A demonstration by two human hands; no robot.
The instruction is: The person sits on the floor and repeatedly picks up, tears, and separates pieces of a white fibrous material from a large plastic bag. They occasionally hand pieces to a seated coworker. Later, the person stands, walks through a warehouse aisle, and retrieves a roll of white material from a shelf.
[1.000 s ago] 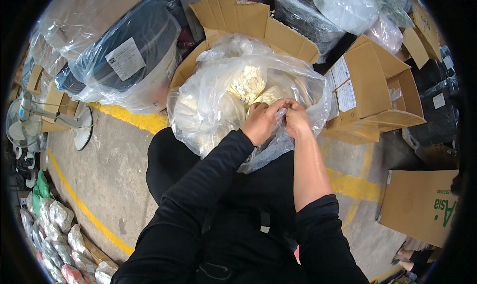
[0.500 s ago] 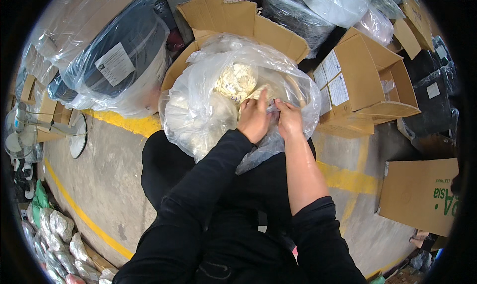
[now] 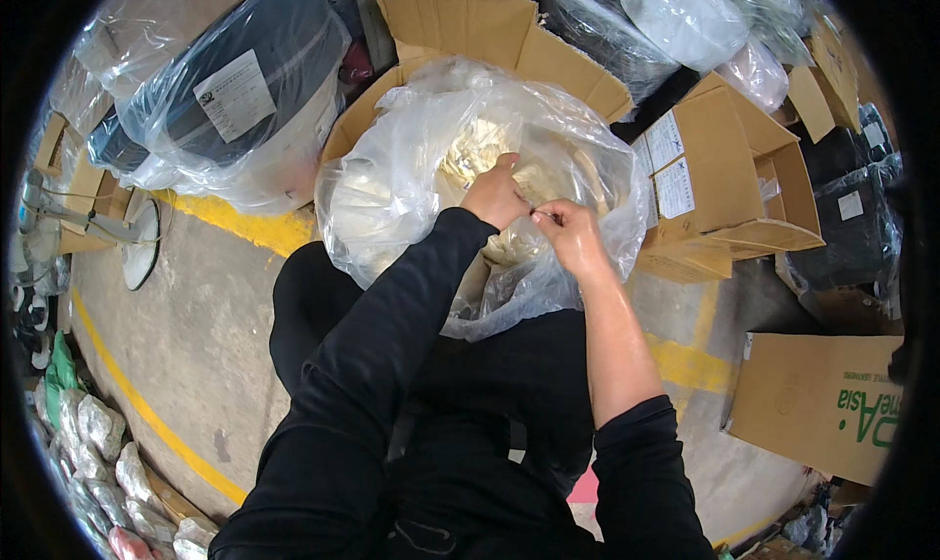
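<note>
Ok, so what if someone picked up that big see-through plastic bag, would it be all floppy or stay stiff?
Probably floppy: the clear plastic bag looks thin and is creased all over. It would likely sag, since cream-coloured bundles show inside it. Its shiny surface suggests it could feel a bit slippery too.

Clear plastic bag (image 3: 406,183) with cream bundles (image 3: 477,147) inside.
Bag: translucent, wrinkled, bulging; sits slightly toward 12 o'clock from view centre, loose film spreading along its 6 o'clock edge. Contents: crumpled-looking; one rounded bundle toward the bag's 12 o'clock side, more pale material toward 9 o'clock, blurred by film. Exact kind cannot be told.
</note>
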